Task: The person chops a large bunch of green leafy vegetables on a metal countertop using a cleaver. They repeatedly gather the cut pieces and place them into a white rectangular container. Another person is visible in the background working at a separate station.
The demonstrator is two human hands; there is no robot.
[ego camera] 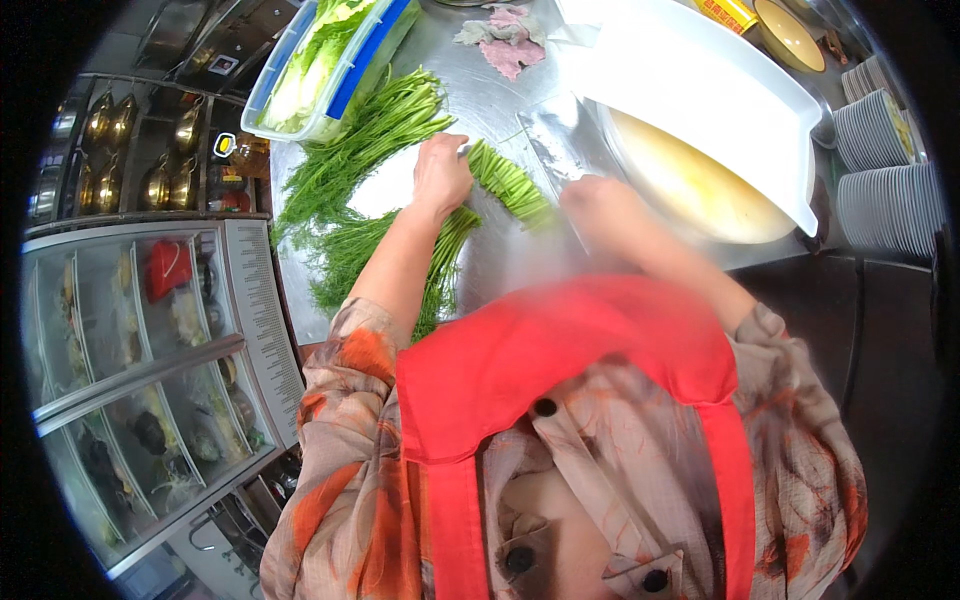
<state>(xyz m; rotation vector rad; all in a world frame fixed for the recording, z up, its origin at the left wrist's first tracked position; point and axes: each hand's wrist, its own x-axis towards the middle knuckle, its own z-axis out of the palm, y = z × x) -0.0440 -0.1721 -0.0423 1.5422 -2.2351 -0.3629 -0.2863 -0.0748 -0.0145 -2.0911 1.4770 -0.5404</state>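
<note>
My left hand (442, 172) presses with curled fingers on a bunch of feathery green herbs (345, 247), dill or fennel by the look. Between my hands lie short-looking green stems (510, 184), side by side. My right hand (600, 210), blurred, is closed at a broad shiny metal blade (551, 139), which looks like a cleaver's; its handle is hidden. More herbs (375, 124) lie beyond my left hand, around a white surface (386, 180) that may be a board. All of this is on a steel worktop (480, 97).
Back left stands a clear plastic box (300, 127) of leafy greens. A crumpled cloth (506, 37) lies at the back. To the right, a large white tray (697, 90) leans over a round pale board or lid (690, 180). Stacked plates (889, 210) stand far right, a glass-door fridge (150, 360) left.
</note>
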